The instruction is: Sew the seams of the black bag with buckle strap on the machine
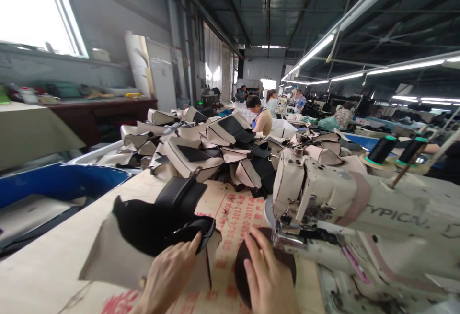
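Observation:
A half-made bag (pixel 143 230) of beige and black leather-like material lies on the wooden tabletop, its black inside turned up. My left hand (pixel 170 271) is at its near right edge, the index finger pressed on the black part and the other fingers curled and partly hidden. Beneath my right hand (pixel 269 275) is a dark brown rounded piece (pixel 244 275), lying flat beside the sewing machine (pixel 345 203). The fingers of that hand are stretched out and resting over the piece. The machine's needle area stands just beyond my right fingertips.
A heap of similar beige and black bags (pixel 194 153) covers the far side of the table (pixel 230 223). On the left stands a blue bin (pixel 72 182) with more pieces. Black thread cones (pixel 381 153) stand behind the machine. A co-worker (pixel 262 117) sits beyond the heap.

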